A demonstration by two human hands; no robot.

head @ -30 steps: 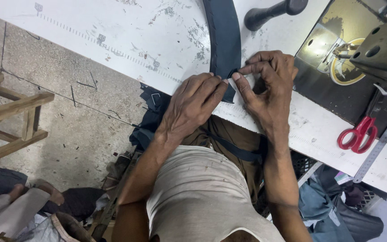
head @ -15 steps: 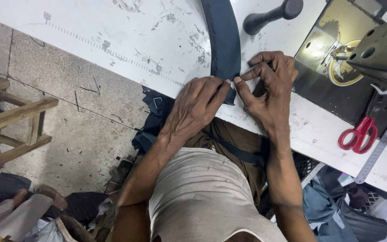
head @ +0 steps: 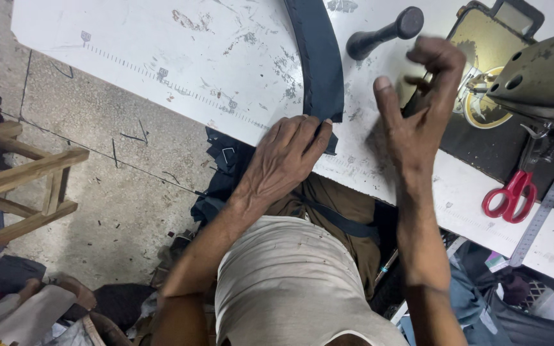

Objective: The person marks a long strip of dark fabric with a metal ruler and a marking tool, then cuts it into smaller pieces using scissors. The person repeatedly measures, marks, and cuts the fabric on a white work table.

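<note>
Left hand (head: 283, 157) pressing fabric strip (head: 318, 61) flat at table edge (head: 161, 96); right hand (head: 418, 106) raised, released.

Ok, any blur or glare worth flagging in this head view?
Head view: the raised right hand is motion-blurred at the fingertips; the left hand pressing the dark navy fabric strip is sharp; the worn white table is evenly lit, without harsh glare.

no packages, labels, signs or screens in view
</note>
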